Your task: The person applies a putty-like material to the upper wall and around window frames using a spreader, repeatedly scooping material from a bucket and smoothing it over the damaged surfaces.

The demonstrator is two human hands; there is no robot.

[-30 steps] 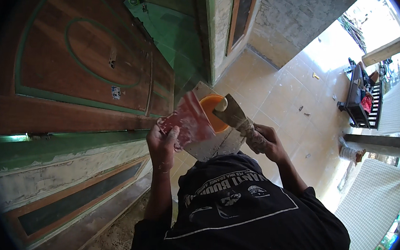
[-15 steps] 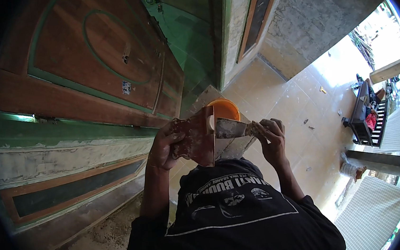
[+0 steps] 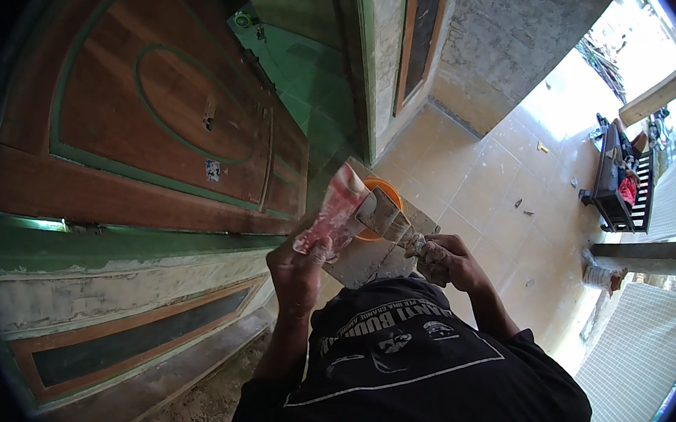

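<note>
Door [image 3: 185,120] left of bucket [image 3: 385,183]; spreader [image 3: 337,215] in left hand [image 3: 297,275], putty knife [image 3: 389,218] in right hand [image 3: 449,262]; tiled floor [image 3: 498,197] at right.

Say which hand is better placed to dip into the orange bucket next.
Probably the right hand: it grips the putty knife, whose blade overlaps the orange bucket in view. The left hand holds a red plate smeared with whitish paste.

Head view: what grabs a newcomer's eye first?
Probably the white-smeared red plate in the left hand, at centre, beside the broad-bladed scraper in the right hand. The orange bucket shows partly hidden behind them. Then the big brown door with green trim, upper left.
</note>
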